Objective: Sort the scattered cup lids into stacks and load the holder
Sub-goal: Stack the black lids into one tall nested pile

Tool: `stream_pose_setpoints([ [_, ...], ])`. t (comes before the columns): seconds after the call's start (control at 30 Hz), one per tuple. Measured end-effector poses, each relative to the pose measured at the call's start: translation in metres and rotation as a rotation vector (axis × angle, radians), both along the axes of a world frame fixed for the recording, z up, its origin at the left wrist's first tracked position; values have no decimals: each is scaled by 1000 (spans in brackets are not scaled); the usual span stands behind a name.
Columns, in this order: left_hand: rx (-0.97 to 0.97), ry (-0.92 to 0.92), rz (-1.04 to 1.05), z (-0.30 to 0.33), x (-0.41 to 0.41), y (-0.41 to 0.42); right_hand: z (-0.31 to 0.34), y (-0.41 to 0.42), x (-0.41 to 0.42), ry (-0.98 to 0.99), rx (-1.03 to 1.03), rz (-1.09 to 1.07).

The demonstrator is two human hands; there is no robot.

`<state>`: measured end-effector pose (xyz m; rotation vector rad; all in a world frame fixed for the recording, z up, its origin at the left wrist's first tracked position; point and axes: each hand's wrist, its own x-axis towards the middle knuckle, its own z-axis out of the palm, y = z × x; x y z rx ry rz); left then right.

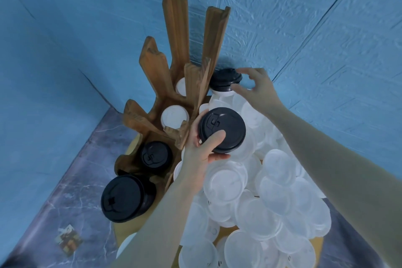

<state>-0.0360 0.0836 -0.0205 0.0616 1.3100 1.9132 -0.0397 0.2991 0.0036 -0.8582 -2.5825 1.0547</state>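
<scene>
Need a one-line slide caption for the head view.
Left hand holds a black lid beside the wooden holder; right hand reaches another.

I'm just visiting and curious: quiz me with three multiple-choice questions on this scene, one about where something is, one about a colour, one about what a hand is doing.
1. Where is the wooden holder?
A. left of the pile of clear lids
B. right of it
C. on top of it

2. What colour is the lid in the left hand?
A. white
B. black
C. blue

3. What is the right hand doing?
A. resting flat on the table
B. holding a cup
C. reaching to the far black lid

Answers: 1 A, the holder stands left of the pile. 2 B, the lid is plainly black. 3 C, its fingers curl at that lid's edge.
</scene>
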Motion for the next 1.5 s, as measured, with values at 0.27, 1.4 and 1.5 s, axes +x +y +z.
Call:
stream_pose_setpoints([
  [0.27,44,-86,-38,2,1,-2,-18,9,-46,-345,190,31],
  [1.4,-5,-75,-12,8,17,3,25,-59,122,159,-197,370],
  [1.5,11,-44,-7,10,18,5,27,-72,119,207,-631,142],
])
